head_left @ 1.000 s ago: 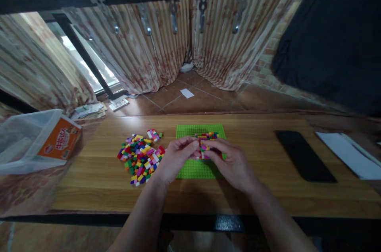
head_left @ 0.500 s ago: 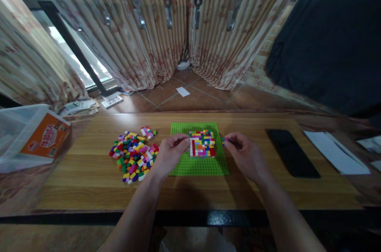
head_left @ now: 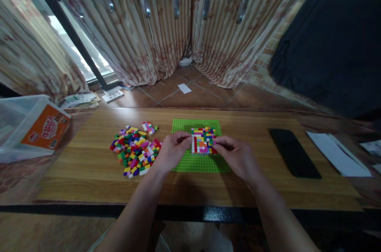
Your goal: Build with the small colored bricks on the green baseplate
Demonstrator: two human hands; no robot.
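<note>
A flat block of many-coloured toy bricks [head_left: 201, 140] stands over the green studded baseplate [head_left: 195, 164] in the middle of the table. My left hand [head_left: 171, 152] pinches the block's left edge between thumb and fingers. At its right side, my right hand [head_left: 238, 157] is closed, fingertips holding a small green and purple brick piece [head_left: 210, 143] against the top of the block. The fingertips partly hide that piece. A loose pile of small bricks [head_left: 133, 152] lies left of my left hand, with a small joined cluster [head_left: 149, 127] just behind it.
To the right a black phone-like slab [head_left: 293, 152] lies on the wooden table [head_left: 89, 188], beside white paper sheets [head_left: 336, 154]. A clear plastic tub [head_left: 18, 125] with an orange label stands at the left. Curtains hang beyond the tiled floor.
My right hand has moved left, bringing the small brick piece from beside the block onto its right part. My left hand stays at the block's left edge. The camera view has shifted slightly.
</note>
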